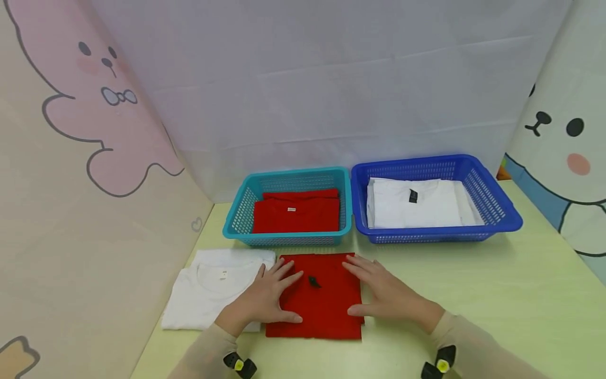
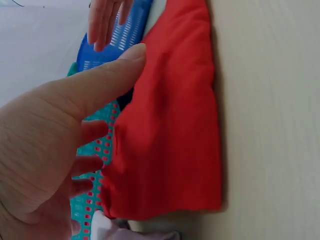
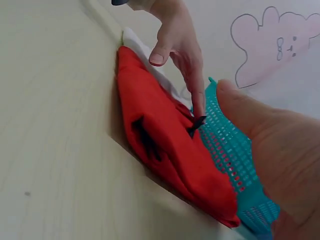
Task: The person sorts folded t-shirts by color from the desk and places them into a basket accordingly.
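Observation:
A folded red shirt [image 1: 326, 310] with a dark neck tag lies flat on the table between both hands. My left hand [image 1: 267, 297] is spread over its left edge, fingers apart; in the left wrist view the thumb [image 2: 107, 82] stands clear of the red cloth. At the shirt's right edge is my right hand [image 1: 385, 292], fingers extended and holding nothing. Whether the fingertips touch the cloth I cannot tell. A folded white shirt [image 1: 203, 295] lies to the left, partly behind the left hand and forearm.
Behind the red shirt stands a teal basket [image 1: 284, 241] with folded red shirts [image 1: 298, 216] inside. To its right, a blue basket [image 1: 435, 234] holds folded white shirts [image 1: 416, 210]. A white cloth [image 1: 331, 95] hangs at the back of the pale table [image 1: 521, 305].

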A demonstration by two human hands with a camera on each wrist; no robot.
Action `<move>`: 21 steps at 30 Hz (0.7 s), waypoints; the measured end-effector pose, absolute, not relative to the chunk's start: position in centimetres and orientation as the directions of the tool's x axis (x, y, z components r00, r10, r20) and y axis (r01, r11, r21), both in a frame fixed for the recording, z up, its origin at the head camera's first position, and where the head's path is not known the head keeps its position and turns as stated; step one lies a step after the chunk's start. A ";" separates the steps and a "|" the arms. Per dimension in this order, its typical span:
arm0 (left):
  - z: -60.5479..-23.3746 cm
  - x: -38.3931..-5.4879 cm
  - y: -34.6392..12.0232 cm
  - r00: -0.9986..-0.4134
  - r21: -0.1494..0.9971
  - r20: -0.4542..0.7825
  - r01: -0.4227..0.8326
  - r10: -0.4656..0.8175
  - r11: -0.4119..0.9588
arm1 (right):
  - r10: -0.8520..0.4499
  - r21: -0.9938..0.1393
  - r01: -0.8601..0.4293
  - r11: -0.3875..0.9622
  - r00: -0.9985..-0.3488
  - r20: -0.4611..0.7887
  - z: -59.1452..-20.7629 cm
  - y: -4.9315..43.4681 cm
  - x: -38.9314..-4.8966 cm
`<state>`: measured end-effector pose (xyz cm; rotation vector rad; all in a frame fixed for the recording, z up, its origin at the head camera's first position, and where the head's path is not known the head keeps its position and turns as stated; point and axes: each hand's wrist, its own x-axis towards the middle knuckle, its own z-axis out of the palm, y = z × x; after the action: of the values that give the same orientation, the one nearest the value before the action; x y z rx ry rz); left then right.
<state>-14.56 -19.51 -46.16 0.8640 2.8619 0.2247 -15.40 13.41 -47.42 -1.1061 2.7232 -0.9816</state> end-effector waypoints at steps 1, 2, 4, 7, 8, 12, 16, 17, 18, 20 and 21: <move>-46.5 -14.6 -19.6 -0.826 0.169 -0.115 0.532 0.552 0.830 | -0.651 -0.561 -0.617 0.552 -0.739 0.172 -47.9 12.6 -15.7; -46.7 -14.6 -19.7 -0.826 0.161 -0.132 0.527 0.547 0.834 | -0.659 -0.546 -0.617 0.566 -0.737 0.150 -48.4 11.8 -16.0; -47.2 -14.7 -19.8 -0.830 0.146 -0.168 0.512 0.532 0.846 | -0.675 -0.508 -0.622 0.596 -0.730 0.102 -49.3 10.5 -16.4; -47.8 -14.7 -19.8 -0.840 0.130 -0.201 0.487 0.504 0.864 | -0.689 -0.437 -0.628 0.644 -0.725 0.025 -50.4 9.2 -16.8; -47.9 -14.7 -19.7 -0.843 0.125 -0.201 0.482 0.498 0.867 | -0.686 -0.423 -0.623 0.658 -0.727 0.005 -50.5 9.1 -16.8; -48.1 -14.9 -19.1 -0.844 0.105 -0.181 0.493 0.504 0.864 | -0.660 -0.389 -0.599 0.700 -0.751 -0.032 -50.7 9.2 -16.6; -48.0 -15.1 -17.9 -0.833 0.098 -0.165 0.520 0.529 0.849 | -0.634 -0.373 -0.580 0.724 -0.772 -0.030 -50.7 10.3 -16.4; -47.9 -15.1 -17.6 -0.831 0.095 -0.166 0.523 0.532 0.847 | -0.634 -0.370 -0.582 0.724 -0.773 -0.024 -50.8 10.6 -16.4; -47.9 -15.2 -17.3 -0.829 0.095 -0.168 0.525 0.534 0.846 | -0.634 -0.369 -0.583 0.724 -0.773 -0.021 -50.9 10.9 -16.4; -47.8 -15.2 -16.6 -0.825 0.098 -0.180 0.526 0.535 0.845 | -0.633 -0.372 -0.583 0.722 -0.774 -0.014 -51.0 11.5 -16.5; -47.8 -15.3 -16.2 -0.823 0.100 -0.184 0.528 0.537 0.844 | -0.631 -0.378 -0.581 0.721 -0.776 -0.011 -51.0 11.9 -16.5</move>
<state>-15.28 -16.17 -47.76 0.8228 2.8172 0.0659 -16.48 11.91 -51.01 -0.9866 2.7841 -0.5405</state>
